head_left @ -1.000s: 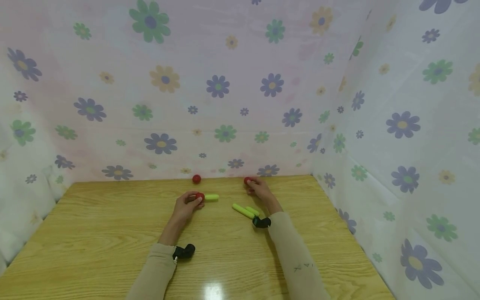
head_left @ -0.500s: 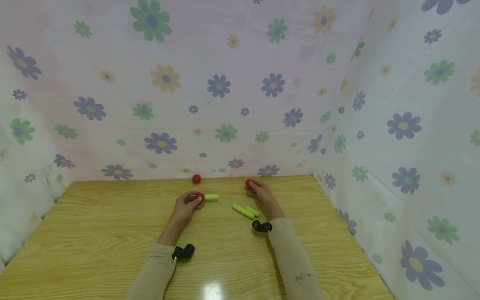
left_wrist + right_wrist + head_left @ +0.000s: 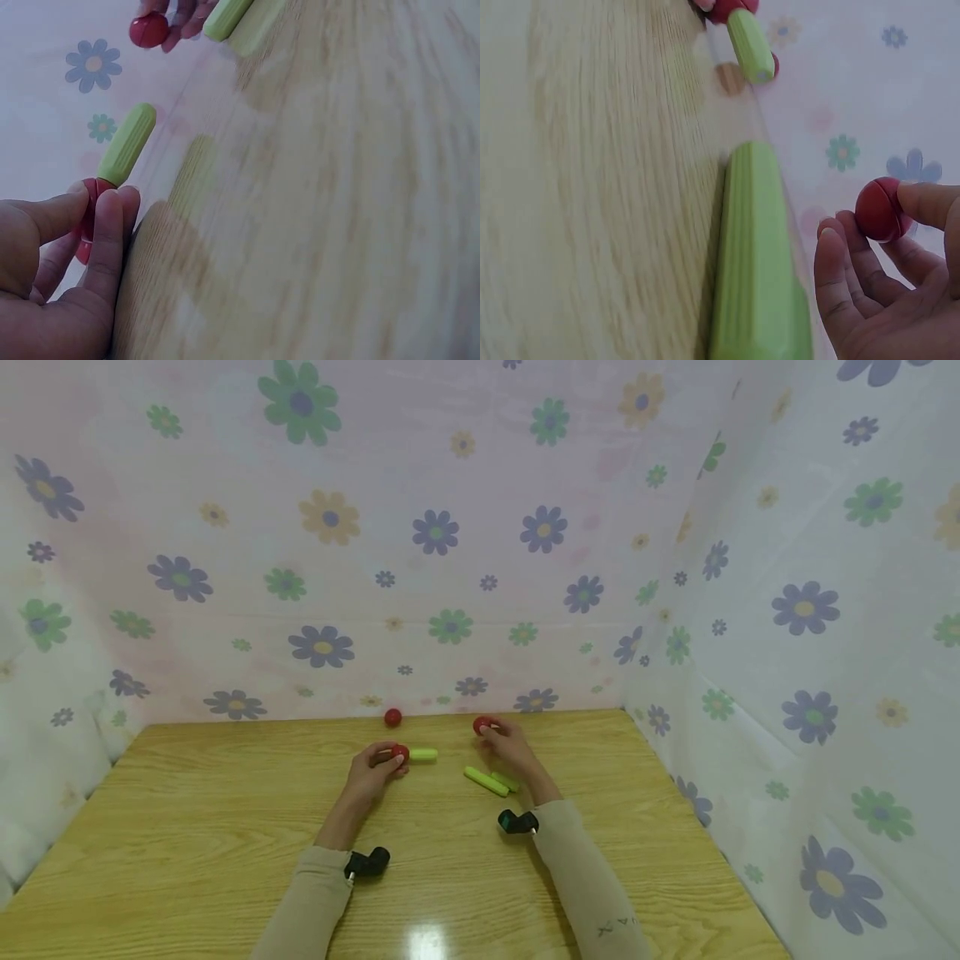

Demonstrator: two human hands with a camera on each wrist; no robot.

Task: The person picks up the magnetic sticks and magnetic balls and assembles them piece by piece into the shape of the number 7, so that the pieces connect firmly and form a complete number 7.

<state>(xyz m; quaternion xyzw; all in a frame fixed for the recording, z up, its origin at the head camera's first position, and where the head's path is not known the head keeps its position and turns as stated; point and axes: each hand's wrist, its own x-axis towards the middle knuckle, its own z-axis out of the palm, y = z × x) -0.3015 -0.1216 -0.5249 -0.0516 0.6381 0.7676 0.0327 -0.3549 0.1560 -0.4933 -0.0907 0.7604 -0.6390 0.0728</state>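
Note:
My left hand [image 3: 371,770] pinches a red ball [image 3: 401,753] between thumb and fingers, low over the wooden table. A light green ribbed stick [image 3: 129,146] points out of this ball toward the right. Across from it, my right hand [image 3: 510,746] holds a second red ball [image 3: 883,210] between thumb and fingertips, with a seam line showing around it. Two more green sticks [image 3: 486,781] lie side by side on the table, just in front of the right hand. A third red ball [image 3: 393,717] sits at the table's back edge, behind the left hand.
The wooden table [image 3: 225,827] ends against a flower-printed cloth wall [image 3: 375,635] at the back. Similar cloth [image 3: 750,718] hangs along the right side. A small black wrist camera [image 3: 367,863] is worn on each sleeve.
My right hand has drawn its red ball a little to the left, toward the left hand. The left hand and its ball stay in place, as do the sticks on the table.

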